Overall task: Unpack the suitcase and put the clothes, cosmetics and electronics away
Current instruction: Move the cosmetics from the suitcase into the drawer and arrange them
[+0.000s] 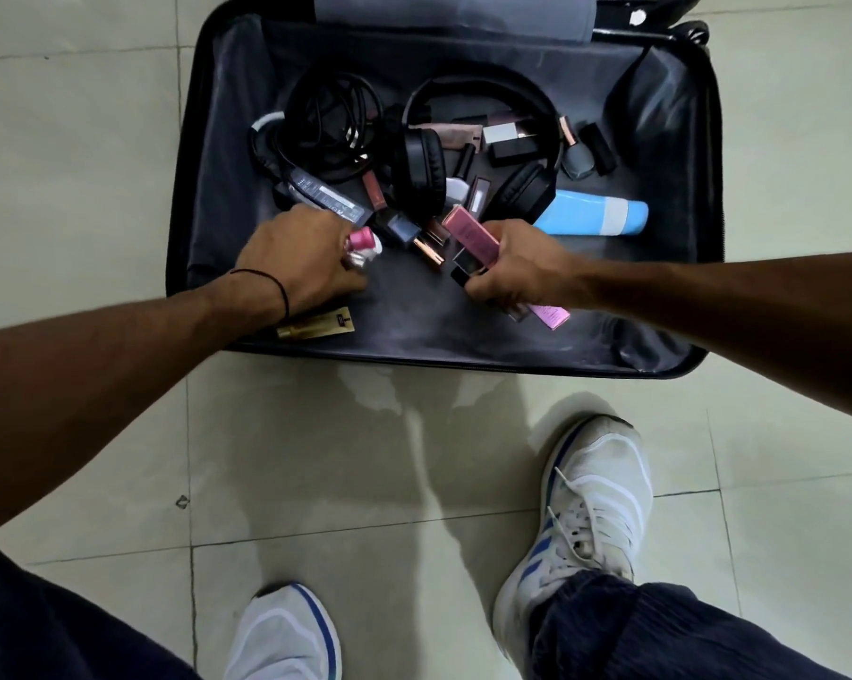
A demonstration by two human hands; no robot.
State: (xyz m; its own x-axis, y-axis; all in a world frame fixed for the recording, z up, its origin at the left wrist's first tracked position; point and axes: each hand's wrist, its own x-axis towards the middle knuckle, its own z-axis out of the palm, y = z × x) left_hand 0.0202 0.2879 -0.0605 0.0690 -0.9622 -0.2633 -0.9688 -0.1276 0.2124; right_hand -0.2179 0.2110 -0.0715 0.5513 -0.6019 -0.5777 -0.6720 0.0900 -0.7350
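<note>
Gold box [316, 325] half under L wrist [273, 297]

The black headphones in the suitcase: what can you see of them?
The black over-ear headphones lie flat on the dark lining of the open suitcase, band arching toward the far side, two padded oval cups facing up. They look like matte plastic with soft cushions. Small cosmetics boxes lie inside the band's loop.

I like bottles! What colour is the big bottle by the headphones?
The bottle is light blue, white band; head view.
</note>
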